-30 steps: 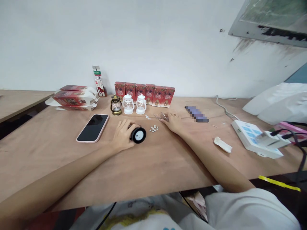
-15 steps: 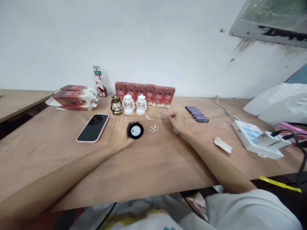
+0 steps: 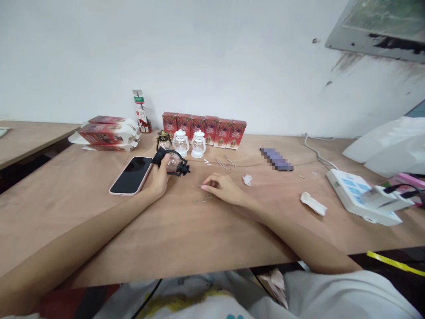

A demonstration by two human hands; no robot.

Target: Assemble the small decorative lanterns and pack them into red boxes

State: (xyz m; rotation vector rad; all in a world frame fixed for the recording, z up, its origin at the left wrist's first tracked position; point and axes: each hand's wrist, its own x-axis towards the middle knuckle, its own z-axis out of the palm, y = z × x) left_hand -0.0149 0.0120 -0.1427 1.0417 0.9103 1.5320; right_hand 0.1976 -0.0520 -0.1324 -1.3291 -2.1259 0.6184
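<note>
While the left hand (image 3: 160, 179) curls closed around a black lantern (image 3: 173, 163), the right hand (image 3: 219, 188) pinches a thin wire (image 3: 196, 186). The lantern is tipped sideways, right of a phone (image 3: 131, 176) and before two white lanterns (image 3: 198, 150), long axis nearly level, base leftward, cap rightward and slightly down. Half a second earlier, its base faced the camera and the right hand was beside the loose wires (image 3: 226, 165).

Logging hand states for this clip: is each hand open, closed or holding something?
Left hand: closed, holding the black lantern.
Right hand: closed, pinching a thin wire.
</note>
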